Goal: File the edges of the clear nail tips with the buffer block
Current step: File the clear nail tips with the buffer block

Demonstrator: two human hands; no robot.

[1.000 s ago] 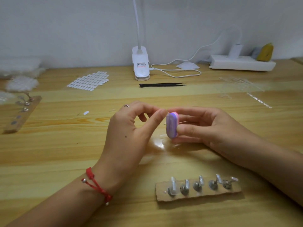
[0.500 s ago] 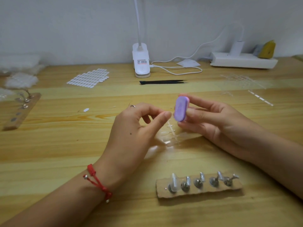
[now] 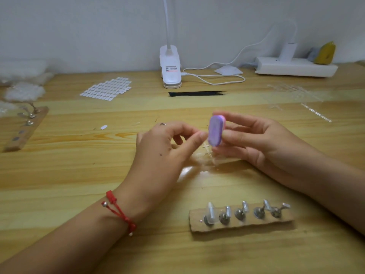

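Buffer block higher than a second ago, pinched by right hand; left hand pinching clear nail tips

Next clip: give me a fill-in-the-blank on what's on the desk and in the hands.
1. The right hand grips a ___ buffer.
2. A ___ bracelet circles the left wrist.
3. The near strip carries ___ metal stands.
4. The tweezers lie in front of the ___ base.
Missing words: purple; red; five; lamp.
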